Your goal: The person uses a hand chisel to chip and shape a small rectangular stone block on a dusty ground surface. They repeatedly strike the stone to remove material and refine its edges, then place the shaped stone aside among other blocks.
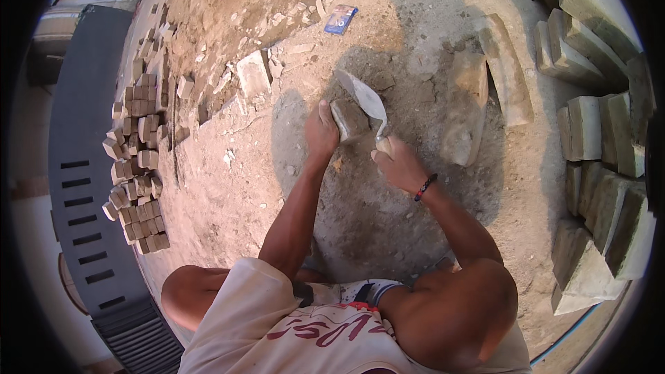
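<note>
Comprising two bare hands, one tool and one small block, with loose masonry round about. Left hand (pixel 323 131): set against the left edge of a small grey paving block (pixel 352 120), thumb pointing up and away from the wearer beside that edge; the remaining fingers are mostly hidden, so how far they close, and whether they bear the block's weight, cannot be told. Right hand (pixel 400 163): fingers curled closed round the pale handle of a pointed trowel (pixel 367 99), thumb lying toward the blade; a dark beaded bracelet with red (pixel 425 188) on the wrist. Trowel: metal blade slanting up and leftward from the hand, its broad part beyond the block's far side; contact between the two cannot be made out. Paving block: in the middle of the view, between the hands, tilted, over sandy ground (pixel 228 225). Beyond the hands: one blue packet (pixel 341 19), lying flat; one pale broken slab (pixel 254 73), to the left. Right of the trowel: two long, narrow concrete pieces, one nearer (pixel 465 114), one farther right (pixel 507 76). Far right: thick concrete slabs (pixel 585 128), standing and leaning in rows. Left: small paving blocks in a stacked heap (pixel 142 225), beside a dark grey gate (pixel 90 125) with slots.
</note>
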`<state>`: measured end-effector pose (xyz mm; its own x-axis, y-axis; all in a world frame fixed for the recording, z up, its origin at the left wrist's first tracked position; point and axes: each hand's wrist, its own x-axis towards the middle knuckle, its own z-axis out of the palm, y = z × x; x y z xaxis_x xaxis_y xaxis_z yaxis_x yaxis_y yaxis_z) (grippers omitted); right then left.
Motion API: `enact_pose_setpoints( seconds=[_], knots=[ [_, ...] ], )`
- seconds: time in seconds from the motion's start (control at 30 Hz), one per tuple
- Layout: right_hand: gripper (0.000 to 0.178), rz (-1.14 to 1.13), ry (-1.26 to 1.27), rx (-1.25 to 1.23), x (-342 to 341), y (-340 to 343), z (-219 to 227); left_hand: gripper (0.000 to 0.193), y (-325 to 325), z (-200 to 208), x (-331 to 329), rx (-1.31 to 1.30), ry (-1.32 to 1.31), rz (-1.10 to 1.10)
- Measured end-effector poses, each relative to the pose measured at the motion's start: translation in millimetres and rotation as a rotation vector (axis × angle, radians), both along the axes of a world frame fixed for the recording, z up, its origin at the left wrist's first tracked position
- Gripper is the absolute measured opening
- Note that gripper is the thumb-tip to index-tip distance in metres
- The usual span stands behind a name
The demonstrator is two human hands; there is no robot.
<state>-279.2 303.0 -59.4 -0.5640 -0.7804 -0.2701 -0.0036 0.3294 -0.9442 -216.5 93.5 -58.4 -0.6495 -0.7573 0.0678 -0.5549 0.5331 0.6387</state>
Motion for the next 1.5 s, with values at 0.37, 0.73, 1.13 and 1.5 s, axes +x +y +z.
enact_pose_setpoints(
  seconds=[0.37, 0.73, 1.13, 1.5],
  knots=[
    [0.045, -0.126, 0.038, -0.037, 9.0, -4.8, 27.2, 0.05, -3.6, 1.8, 13.6, 0.06, 0.083, 0.019],
    [0.043, -0.04, -0.006, 0.074, 35.6, 0.8, -5.3, 0.052, 5.4, 1.1, 4.7, 0.073, 0.092, 0.011],
    [0.042, 0.051, -0.24, 0.2, 7.8, 1.3, 3.4, 0.054, -6.2, 0.4, 11.1, 0.074, 0.194, 0.025],
    [0.044, 0.008, -0.126, 0.048, 17.1, 2.6, 1.3, 0.052, -15.1, -15.6, 27.0, 0.137, 0.192, 0.022]
  ],
)
